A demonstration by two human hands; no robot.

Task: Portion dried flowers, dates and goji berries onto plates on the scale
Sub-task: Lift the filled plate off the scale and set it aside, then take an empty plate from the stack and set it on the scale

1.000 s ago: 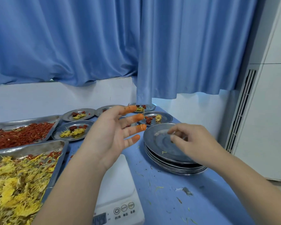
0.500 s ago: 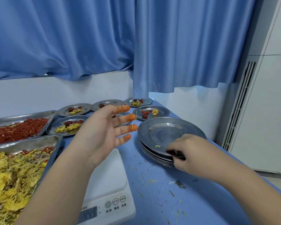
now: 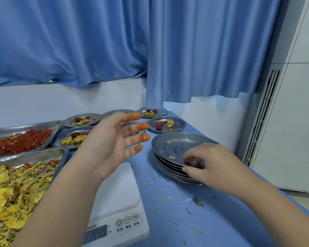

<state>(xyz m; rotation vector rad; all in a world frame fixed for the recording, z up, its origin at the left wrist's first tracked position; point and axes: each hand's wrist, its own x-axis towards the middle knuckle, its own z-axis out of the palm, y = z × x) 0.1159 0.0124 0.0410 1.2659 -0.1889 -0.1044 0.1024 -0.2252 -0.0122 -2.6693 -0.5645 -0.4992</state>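
A stack of empty steel plates [image 3: 175, 145] stands on the blue table right of the white scale [image 3: 118, 196]. My right hand [image 3: 209, 163] pinches the near rim of the top plate, thumb under the edge and fingers on top. My left hand [image 3: 111, 139] hovers above the scale with fingers spread and orange-stained tips, holding nothing. Nothing lies on the scale platform, and its display is lit. At the left a steel tray of yellow dried flowers [image 3: 12, 189] sits in front of a tray of red goji berries [image 3: 20, 141].
Several filled small plates [image 3: 166, 123] stand at the back near the blue curtain [image 3: 150, 50]. A white floor-standing unit [image 3: 284, 131] is beyond the table's right edge. Loose petals and crumbs [image 3: 168, 198] litter the table in front of the stack.
My right hand moved from the top plate's middle to its near rim and took hold of it. The left hand stayed hovering over the scale.
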